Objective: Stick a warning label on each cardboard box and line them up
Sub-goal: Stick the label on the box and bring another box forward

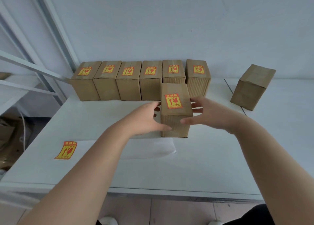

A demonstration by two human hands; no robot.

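Six labelled boxes [129, 82] stand aligned; left hand [146, 117] and right hand [209, 116], each grip holding the seventh box [176, 131]; bare box [251, 87] and loose label [66, 150] remain.

White table [169, 173] — metal rack [34, 68] at left

A white table [212, 170] fills the middle and lower frame. Along its far edge, at upper centre, a row of six labelled boxes [129, 82] stands side by side. A seventh labelled box [175, 113] stands at centre, just in front of the row's right end. An unlabelled box [251, 88] stands well apart at upper right. A loose label [66, 150] lies flat at lower left. A clear plastic sheet [153, 150] lies just below the centre box.
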